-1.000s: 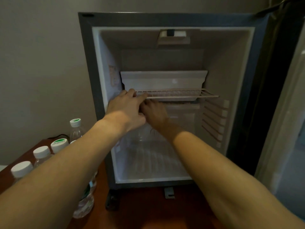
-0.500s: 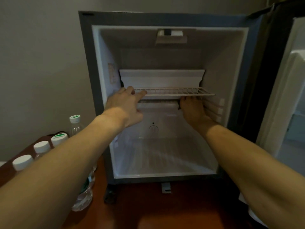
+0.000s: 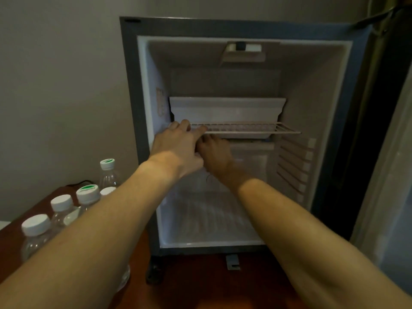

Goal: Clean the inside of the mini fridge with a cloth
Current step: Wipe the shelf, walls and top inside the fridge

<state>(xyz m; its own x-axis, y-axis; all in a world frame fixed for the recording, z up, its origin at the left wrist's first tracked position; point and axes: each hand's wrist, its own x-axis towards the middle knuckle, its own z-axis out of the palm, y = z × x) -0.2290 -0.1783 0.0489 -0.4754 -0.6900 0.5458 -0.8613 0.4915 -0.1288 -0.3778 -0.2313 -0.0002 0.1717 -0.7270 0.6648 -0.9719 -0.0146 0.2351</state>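
Both hands (image 3: 178, 150) seemingly at shelf (image 3: 243, 129)

**Bare Forearms, Nothing Worn**

Two forearms are seen from elbow to wrist, and both are left uncovered: no sleeve edge is shown within the frame. The left hand (image 3: 178, 150) and the right hand (image 3: 215, 152) are bare as well. Finer detail on the fingers is lost to dim light.

Fridge (image 3: 316, 90) at frame centre: smooth white plastic lining, matt grey frame. Shelf (image 3: 245, 128) mid-frame: thin white-coated wire. Bottles (image 3: 60, 210) lower left: clear glossy plastic w/ white caps. Tabletop (image 3: 200, 286) at bottom: polished reddish wood.
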